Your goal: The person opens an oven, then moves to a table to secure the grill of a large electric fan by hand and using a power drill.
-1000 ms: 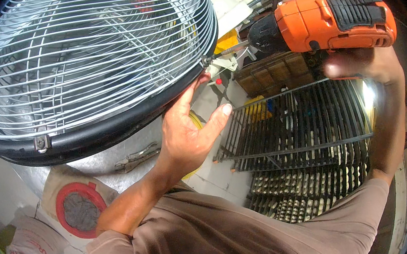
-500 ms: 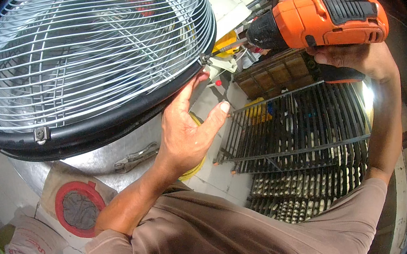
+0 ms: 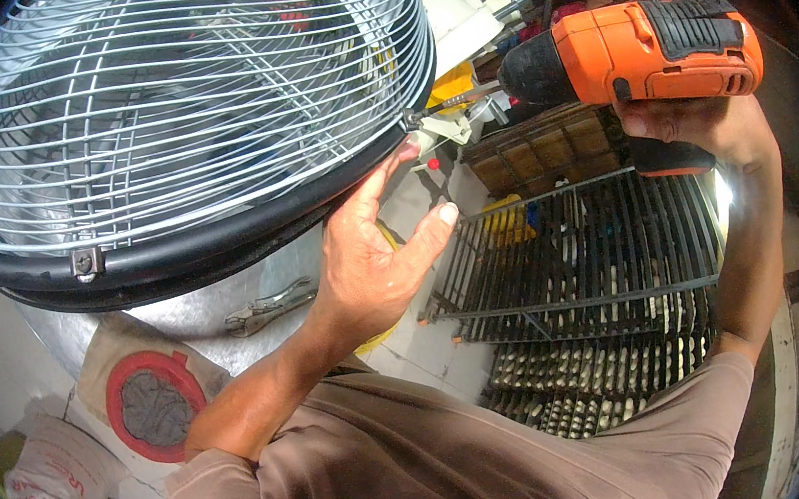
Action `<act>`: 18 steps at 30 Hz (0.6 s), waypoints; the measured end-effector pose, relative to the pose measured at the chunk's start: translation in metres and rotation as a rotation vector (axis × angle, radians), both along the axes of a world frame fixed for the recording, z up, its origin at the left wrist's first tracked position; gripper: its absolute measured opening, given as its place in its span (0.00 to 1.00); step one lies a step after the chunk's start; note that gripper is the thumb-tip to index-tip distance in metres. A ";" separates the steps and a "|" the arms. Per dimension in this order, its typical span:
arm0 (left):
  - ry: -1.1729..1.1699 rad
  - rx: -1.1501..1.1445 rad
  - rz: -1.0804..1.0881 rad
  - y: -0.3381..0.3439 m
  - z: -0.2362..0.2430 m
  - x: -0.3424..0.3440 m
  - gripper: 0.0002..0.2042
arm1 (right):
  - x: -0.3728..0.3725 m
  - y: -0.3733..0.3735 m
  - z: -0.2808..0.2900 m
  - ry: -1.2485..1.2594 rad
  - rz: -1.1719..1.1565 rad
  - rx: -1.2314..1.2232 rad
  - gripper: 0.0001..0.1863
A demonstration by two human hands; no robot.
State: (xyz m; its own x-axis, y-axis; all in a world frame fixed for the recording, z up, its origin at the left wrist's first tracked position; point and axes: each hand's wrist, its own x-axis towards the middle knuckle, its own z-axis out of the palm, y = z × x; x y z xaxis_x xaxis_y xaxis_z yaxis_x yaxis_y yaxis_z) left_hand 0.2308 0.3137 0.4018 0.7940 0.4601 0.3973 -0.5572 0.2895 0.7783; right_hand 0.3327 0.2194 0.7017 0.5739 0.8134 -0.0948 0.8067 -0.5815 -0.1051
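Observation:
A large wire fan guard [image 3: 166,99] with a black rim fills the upper left. My left hand [image 3: 371,262] is open, its fingertips touching the rim from below beside a small clamp screw [image 3: 410,120], thumb stretched out to the right. My right hand [image 3: 701,131] grips an orange and black cordless drill [image 3: 657,48], held sideways with its long bit [image 3: 456,100] pointing left at that clamp; whether the tip touches the screw is hard to tell. White fan fittings [image 3: 451,12] show behind the guard. A second clamp [image 3: 86,264] sits on the rim's near left.
Locking pliers [image 3: 269,314] lie on a metal surface [image 3: 182,328]. Below left are a red-rimmed mesh strainer [image 3: 122,409] on beige cloth and a white sack [image 3: 63,495]. Slatted metal racks [image 3: 579,264] stand at lower right near a wooden crate [image 3: 536,150] and yellow object [image 3: 505,223].
The drill has shifted slightly right and down compared with half a second ago, my right hand moving with it. The guard and left hand have barely moved.

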 end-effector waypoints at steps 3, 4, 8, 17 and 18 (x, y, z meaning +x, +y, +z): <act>-0.021 -0.014 -0.047 -0.008 0.001 0.002 0.29 | -0.008 -0.006 0.008 0.004 -0.198 -0.094 0.19; -0.028 -0.012 -0.035 -0.006 0.000 0.002 0.29 | -0.005 -0.005 0.007 0.011 -0.184 -0.087 0.19; 0.000 0.010 0.006 -0.002 -0.002 0.002 0.29 | 0.004 -0.006 0.000 0.050 -0.158 -0.057 0.18; -0.053 -0.238 -0.007 -0.008 0.000 0.006 0.23 | -0.017 -0.013 -0.006 -0.027 0.046 0.131 0.18; -0.060 -0.260 -0.017 -0.007 0.002 0.005 0.22 | -0.016 -0.018 -0.004 -0.004 0.037 0.200 0.17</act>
